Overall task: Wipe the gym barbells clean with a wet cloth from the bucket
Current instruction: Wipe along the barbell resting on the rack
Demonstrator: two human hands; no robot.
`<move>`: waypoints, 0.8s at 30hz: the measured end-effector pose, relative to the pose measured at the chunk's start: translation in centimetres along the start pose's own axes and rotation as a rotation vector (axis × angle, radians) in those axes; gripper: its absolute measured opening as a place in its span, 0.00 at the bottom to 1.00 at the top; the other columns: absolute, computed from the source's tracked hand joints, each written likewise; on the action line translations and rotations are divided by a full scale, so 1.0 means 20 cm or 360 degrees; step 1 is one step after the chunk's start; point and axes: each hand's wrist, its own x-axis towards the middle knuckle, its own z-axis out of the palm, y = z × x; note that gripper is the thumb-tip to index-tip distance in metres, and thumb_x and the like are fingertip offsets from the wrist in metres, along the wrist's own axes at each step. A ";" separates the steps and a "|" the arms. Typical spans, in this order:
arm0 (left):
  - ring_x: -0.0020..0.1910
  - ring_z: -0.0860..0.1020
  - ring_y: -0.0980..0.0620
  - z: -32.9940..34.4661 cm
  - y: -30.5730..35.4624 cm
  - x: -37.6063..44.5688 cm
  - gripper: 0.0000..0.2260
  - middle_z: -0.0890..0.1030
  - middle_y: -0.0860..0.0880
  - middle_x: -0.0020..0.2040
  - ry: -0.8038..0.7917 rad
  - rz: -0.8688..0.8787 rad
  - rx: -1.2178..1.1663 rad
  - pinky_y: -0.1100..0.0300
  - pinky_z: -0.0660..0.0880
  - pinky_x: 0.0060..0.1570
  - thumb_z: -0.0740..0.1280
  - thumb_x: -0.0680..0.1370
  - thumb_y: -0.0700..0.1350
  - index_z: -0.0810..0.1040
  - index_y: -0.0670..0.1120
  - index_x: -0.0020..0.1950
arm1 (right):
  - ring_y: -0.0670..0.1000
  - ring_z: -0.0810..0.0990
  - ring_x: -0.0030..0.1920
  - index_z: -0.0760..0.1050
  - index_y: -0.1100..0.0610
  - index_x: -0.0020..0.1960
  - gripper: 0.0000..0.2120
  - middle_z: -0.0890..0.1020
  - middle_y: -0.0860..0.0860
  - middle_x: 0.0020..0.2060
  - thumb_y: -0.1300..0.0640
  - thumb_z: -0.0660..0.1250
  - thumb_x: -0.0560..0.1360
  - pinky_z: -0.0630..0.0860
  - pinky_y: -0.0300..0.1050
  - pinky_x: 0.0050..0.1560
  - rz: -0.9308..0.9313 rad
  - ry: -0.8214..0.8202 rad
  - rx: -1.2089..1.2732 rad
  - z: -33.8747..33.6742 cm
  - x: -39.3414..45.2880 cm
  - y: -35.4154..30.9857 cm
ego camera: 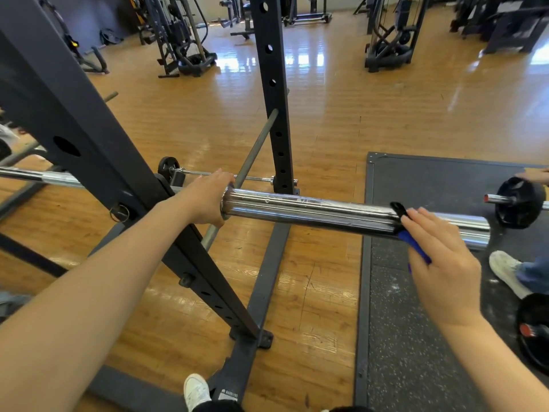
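Centrally, blue cloth pinched against the chrome barbell sleeve by the right hand, collar end gripped by the left hand, black rack upright at left, rubber mat lower right.

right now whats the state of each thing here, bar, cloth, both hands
barbell sleeve: horizontal, raised off the floor, no plates on it
blue cloth: pressed against the sleeve near its outer end
left hand: gripping the bar at the sleeve's collar
right hand: holding the cloth on the sleeve
second barbell: plate loaded, over the black mat
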 end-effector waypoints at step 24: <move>0.75 0.55 0.39 0.28 0.02 -0.09 0.45 0.61 0.39 0.75 0.0818 0.0047 0.0290 0.44 0.49 0.70 0.78 0.65 0.42 0.57 0.40 0.76 | 0.57 0.76 0.57 0.79 0.66 0.56 0.17 0.82 0.60 0.53 0.58 0.61 0.74 0.67 0.44 0.64 0.0087 -0.0002 -0.0063 0.06 0.05 -0.01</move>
